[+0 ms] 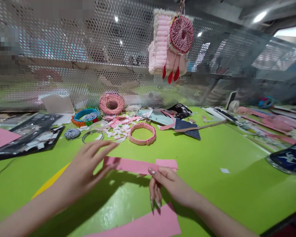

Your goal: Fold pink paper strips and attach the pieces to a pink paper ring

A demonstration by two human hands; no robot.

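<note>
A pink felt-like strip [134, 165] is held up lengthwise over the green table. My right hand [171, 184] pinches its right end between thumb and forefinger, the other fingers curling below. At the left end is my left hand [88, 164], its fingers stretched and apart. The left thumb overlaps the strip's end, and whether it presses on it I cannot tell. Just behind the right fingers shows a small pink piece [168, 163]. A larger pink sheet [143, 225] lies nearest me. Beyond the strip stands a pink ring [143, 134] with a ridged right side.
Paper scraps [118, 130], a woven pink ring [111, 104] and a multicoloured ring [86, 117] lie toward the back. A perforated metal panel [88, 75] rises behind, with a red-and-pink hanging ornament [181, 34]. A brown stick [202, 126] rests on dark blue material [187, 128].
</note>
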